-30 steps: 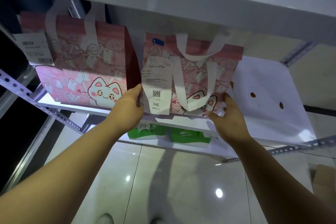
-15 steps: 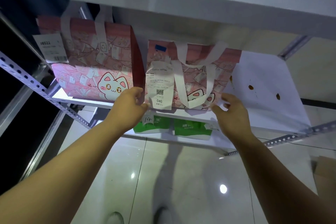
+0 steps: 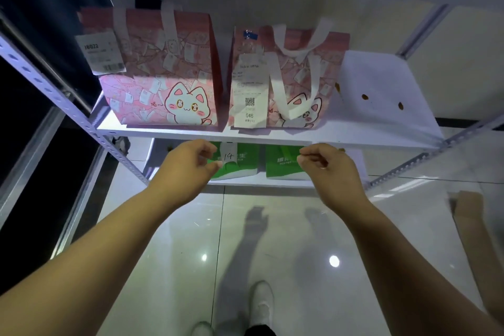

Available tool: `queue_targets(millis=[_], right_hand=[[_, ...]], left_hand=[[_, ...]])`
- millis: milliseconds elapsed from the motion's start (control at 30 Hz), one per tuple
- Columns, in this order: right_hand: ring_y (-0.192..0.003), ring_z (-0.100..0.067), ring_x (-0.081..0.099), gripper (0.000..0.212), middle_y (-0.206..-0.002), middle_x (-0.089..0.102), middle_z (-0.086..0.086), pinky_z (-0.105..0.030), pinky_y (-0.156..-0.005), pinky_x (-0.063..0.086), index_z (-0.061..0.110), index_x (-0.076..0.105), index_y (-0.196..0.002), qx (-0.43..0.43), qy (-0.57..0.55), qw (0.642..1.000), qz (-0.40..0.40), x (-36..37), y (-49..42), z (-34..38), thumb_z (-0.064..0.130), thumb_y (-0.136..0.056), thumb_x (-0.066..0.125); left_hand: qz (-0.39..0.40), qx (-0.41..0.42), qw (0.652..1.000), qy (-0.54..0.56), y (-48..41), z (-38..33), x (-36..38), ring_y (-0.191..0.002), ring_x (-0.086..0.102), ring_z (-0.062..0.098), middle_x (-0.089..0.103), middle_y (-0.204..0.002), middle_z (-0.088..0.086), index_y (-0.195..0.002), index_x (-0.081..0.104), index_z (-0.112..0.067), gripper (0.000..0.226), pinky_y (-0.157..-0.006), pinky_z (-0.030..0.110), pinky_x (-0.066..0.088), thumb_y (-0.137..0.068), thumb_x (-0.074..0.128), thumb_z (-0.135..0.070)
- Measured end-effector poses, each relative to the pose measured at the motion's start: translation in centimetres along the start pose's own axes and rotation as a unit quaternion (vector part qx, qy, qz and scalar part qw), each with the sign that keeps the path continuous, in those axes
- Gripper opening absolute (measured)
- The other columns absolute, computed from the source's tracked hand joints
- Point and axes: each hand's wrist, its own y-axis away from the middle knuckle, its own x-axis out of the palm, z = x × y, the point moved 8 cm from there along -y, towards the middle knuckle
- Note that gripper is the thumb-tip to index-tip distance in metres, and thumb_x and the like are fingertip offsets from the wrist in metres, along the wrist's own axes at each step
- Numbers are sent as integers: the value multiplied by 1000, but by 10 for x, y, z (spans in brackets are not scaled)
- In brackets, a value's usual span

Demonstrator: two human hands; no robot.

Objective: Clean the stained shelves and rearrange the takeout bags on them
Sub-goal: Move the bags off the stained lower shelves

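Head view: left hand point(image 3: 188, 164) and right hand point(image 3: 330, 169) are being held loosely curled, empty; the right pink cat bag point(image 3: 300, 76), likely light and soft, is best lifted by its white handles point(image 3: 297, 46).

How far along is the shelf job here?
Done: the left pink bag and right pink bag stand side by side on the shelf. In hand: nothing; left hand and right hand are empty. Left: brown stains beside the bags.
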Motion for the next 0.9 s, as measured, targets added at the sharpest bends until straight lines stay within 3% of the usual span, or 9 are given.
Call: queue_targets(millis=[200, 300, 367, 433, 667, 900], right_hand=[[-79, 13, 55, 7, -84, 61, 20, 1, -64, 39, 24, 64, -93, 4, 24, 999, 27, 15, 34, -11, 22, -87, 63], [-80, 4, 57, 5, -84, 62, 17, -13, -70, 44, 28, 63, -91, 18, 42, 998, 47, 24, 38, -24, 27, -87, 62], [-84, -4, 59, 9, -88, 63, 13, -26, -77, 49, 27, 64, -95, 29, 55, 996, 70, 33, 35, -36, 29, -87, 61], [-85, -8, 59, 12, -89, 63, 12, -31, -81, 50, 25, 65, -97, 31, 71, 993, 87, 42, 30, -48, 30, -88, 59], [-83, -5, 57, 19, -90, 63, 10, -28, -80, 48, 22, 64, -105, 25, 93, 988, 121, 97, -1, -104, 29, -89, 57], [-81, -11, 59, 14, -85, 65, 7, -31, -78, 50, 18, 66, -99, 37, 84, 992, 84, 173, -51, -182, 25, -88, 60]], left_hand=[[15, 1, 1000, -10, 28, 30, 11, -83, 59, 6, 62, -99, -6, -107, 61, -20, 23, -61, 16, 39, -86, 64, -27], [8, -17, 1000, 2, 32, 43, 21, -79, 57, -4, 62, -96, -7, -106, 61, -21, 22, -61, 11, 38, -85, 65, -27], [-1, -34, 999, 11, 32, 52, 30, -79, 56, -6, 62, -93, -8, -104, 61, -21, 20, -61, 12, 38, -85, 65, -27], [-11, -44, 999, 21, 29, 61, 42, -79, 57, -5, 62, -90, -10, -102, 61, -22, 19, -61, 13, 38, -84, 65, -27], [-38, -74, 995, 63, -1, 122, 100, -81, 59, 3, 63, -85, -13, -94, 61, -24, 12, -64, 15, 40, -84, 66, -26], [-60, -80, 991, 90, -67, 210, 159, -83, 61, 11, 66, -88, -6, -95, 62, -23, 11, -62, 16, 39, -85, 64, -22]])
